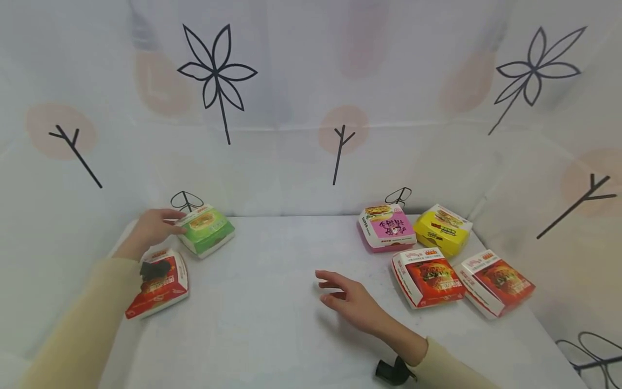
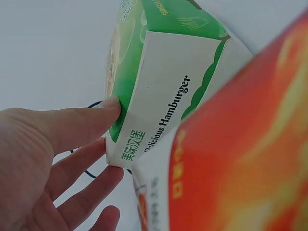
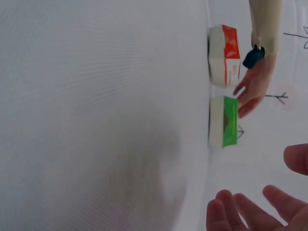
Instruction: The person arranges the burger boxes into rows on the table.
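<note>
At the back left, my left hand [image 1: 153,229] reaches a green hamburger box [image 1: 206,231] lying on the white table. In the left wrist view, its thumb touches the edge of that box [image 2: 173,77], and the other fingers lie extended by the same corner. Under my left wrist lies a red hamburger box [image 1: 167,292], partly covered by a dark wrist camera. Over the middle of the table hovers my right hand [image 1: 352,302], fingers loosely bent and holding nothing. The right wrist view shows its spread fingertips [image 3: 248,207].
On the right lie a pink box [image 1: 389,229], a yellow box [image 1: 443,229] and two red-and-white burger boxes, one [image 1: 430,278] left of the other [image 1: 498,283]. A white cloth [image 1: 291,97] with flower and twig drawings hangs behind the table.
</note>
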A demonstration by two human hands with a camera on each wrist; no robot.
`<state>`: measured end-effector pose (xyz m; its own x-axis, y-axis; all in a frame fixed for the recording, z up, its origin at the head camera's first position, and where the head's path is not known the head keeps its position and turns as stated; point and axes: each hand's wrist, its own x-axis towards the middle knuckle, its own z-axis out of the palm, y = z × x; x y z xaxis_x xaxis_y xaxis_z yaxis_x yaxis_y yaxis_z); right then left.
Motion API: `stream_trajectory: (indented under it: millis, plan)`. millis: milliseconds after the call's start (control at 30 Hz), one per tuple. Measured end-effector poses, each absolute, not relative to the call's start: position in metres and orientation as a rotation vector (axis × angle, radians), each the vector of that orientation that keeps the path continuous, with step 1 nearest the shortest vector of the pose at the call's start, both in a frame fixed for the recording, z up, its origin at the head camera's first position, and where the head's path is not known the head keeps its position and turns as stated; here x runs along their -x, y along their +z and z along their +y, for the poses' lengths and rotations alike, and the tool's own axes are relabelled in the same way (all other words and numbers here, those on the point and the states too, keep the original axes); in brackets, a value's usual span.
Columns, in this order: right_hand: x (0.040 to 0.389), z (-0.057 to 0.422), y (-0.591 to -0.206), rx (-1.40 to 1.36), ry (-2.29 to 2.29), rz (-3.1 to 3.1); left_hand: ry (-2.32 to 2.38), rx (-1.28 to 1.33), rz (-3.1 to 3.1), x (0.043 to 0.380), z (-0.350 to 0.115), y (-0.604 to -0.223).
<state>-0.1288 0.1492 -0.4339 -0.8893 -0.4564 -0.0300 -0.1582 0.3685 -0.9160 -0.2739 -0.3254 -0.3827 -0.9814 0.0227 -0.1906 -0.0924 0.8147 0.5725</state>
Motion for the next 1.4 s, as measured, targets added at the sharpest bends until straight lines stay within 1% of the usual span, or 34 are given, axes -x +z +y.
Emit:
stream_trajectory:
  millis: [133, 467, 733, 1100, 1400]
  plan:
    - [0.13, 0.15, -0.432, 0.543, -1.536, 2.37, 0.896, 0.029, 2.805, 0.272, -0.319, -0.382]
    - [0.138, 0.152, -0.433, 0.538, -1.532, 2.421, 0.958, 0.06, 2.774, 0.267, -0.3, -0.392]
    - [0.147, 0.148, -0.431, 0.564, -1.556, 2.455, 0.962, -0.07, 2.82, 0.258, -0.273, -0.398]
    - [0.158, 0.137, -0.419, 0.53, -1.587, 2.456, 1.032, -0.245, 2.828, 0.258, -0.239, -0.408]
    - [0.178, 0.122, -0.419, 0.482, -1.565, 2.523, 1.074, -0.251, 2.788, 0.254, -0.219, -0.411]
